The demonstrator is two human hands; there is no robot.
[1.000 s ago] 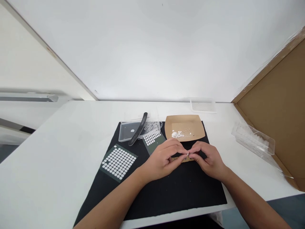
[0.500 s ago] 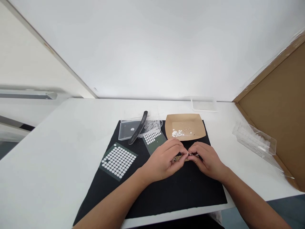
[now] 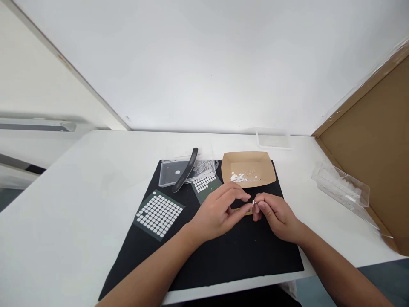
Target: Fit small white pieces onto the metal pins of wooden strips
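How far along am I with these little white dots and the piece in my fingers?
Some white dots look used: the green sheet by the paper tray is partly bare. Your right hand pinches a small white-tipped piece, with your left hand beside it. Many dots remain there and on the fuller sheet; the finished count isn't visible.

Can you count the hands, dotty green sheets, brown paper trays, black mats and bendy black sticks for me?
Hands (left hand, right hand): 2
Dotty green sheets: 2
Brown paper tray: 1
Black mat: 1
Bendy black stick: 1
Total: 7
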